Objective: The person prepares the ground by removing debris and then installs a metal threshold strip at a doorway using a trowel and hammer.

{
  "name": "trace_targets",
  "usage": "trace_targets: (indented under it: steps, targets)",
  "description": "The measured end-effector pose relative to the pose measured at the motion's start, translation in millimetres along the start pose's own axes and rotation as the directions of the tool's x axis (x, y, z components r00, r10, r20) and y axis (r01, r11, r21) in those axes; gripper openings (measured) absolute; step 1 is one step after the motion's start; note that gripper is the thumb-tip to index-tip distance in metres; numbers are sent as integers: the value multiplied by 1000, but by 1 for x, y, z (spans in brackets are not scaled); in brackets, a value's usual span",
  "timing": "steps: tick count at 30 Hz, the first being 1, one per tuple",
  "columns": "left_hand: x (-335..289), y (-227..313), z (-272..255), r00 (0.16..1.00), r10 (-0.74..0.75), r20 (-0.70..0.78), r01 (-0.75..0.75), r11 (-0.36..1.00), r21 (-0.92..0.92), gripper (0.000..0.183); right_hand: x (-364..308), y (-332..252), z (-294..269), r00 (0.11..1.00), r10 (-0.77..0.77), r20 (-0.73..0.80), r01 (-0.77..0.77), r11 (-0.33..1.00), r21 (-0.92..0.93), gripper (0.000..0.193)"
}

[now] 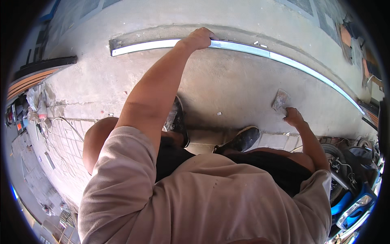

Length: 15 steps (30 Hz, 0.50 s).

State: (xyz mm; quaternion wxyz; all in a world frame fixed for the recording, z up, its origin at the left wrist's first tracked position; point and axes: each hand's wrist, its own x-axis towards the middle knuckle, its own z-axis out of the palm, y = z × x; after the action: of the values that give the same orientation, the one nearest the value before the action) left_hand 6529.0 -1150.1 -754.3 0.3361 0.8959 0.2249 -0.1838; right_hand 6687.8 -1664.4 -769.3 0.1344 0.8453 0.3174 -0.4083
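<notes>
A long, straight silvery-white bar [252, 50] lies across the grey concrete surface, bowed by the lens, along the near edge of a shallow recess [162, 31]. My left hand [199, 39] reaches far forward with its fingers wrapped over the bar, left of its middle. In my right hand [294, 117], closed around the handle, is a scraper with a broad flat blade [280, 100] crusted in pale grey. The blade is over the concrete on the near side of the bar, apart from it. My fingers hide most of the scraper's handle.
Small white chips [219, 114] are scattered on the concrete. My shoes [240, 139] are by its near edge, with paving blocks [63, 142] beyond at left. A blue motorbike [353, 207] stands at right. Black-and-orange slats [34, 81] are at left; another person [346, 38] is far right.
</notes>
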Motion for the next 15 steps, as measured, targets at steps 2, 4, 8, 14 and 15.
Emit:
trace_targets:
  steps: [2,4,8,14,15]
  targets:
    - [0,-4,-2,1000,-7,24,7,1000,-27,48,3,5,5,999,-24,-47,24,1000,-1,46]
    - [-3,-13,-3,1000,29,13,-28,997,-65,46,7,-6,2,1000,16,24,-16,1000,23,49]
    - [-7,0,-8,998,-6,63,13,994,-107,41,6,1,4,1000,18,1,-18,999,30,49]
    - [-6,-5,-11,1000,4,-1,-4,981,-192,40,4,-7,4,1000,-13,-21,15,997,80,46]
    - [-5,-5,-10,1000,9,3,-8,982,-190,40,4,-8,4,1000,-24,-11,24,996,84,45]
